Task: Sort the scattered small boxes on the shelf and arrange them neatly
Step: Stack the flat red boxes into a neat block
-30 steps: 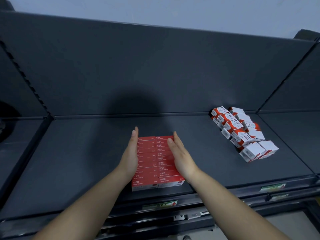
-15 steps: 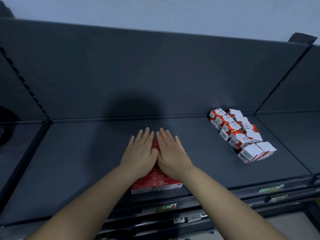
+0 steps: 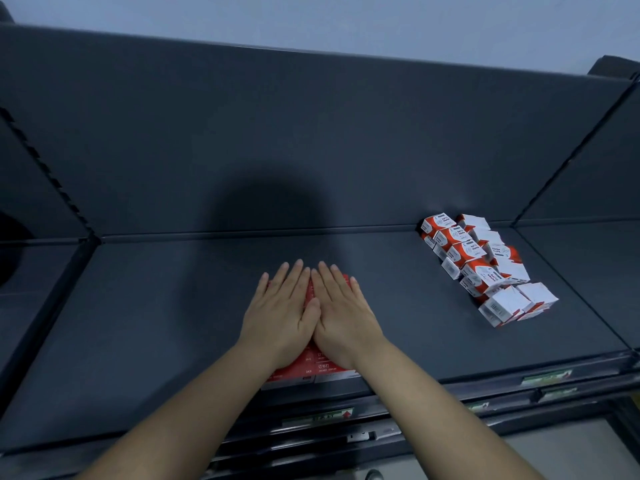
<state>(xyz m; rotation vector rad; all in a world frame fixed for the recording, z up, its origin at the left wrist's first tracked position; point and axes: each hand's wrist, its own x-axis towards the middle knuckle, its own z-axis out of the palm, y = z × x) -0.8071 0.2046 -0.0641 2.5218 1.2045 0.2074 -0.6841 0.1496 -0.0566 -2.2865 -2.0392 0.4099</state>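
At the shelf (image 3: 156, 323) front edge, the flat red boxes (image 3: 325, 370) lie under both palms. The left hand (image 3: 280, 317) and right hand (image 3: 341, 317), flanking them 1 second ago, now rest flat on top, fingers straight and close together. Farther back to the right sits the red-and-white box heap (image 3: 485, 268).

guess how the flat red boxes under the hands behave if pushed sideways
The flat red cardboard boxes are separate pieces, so they would probably shear apart. Lying low on the dark shelf, they seem unlikely to tip.
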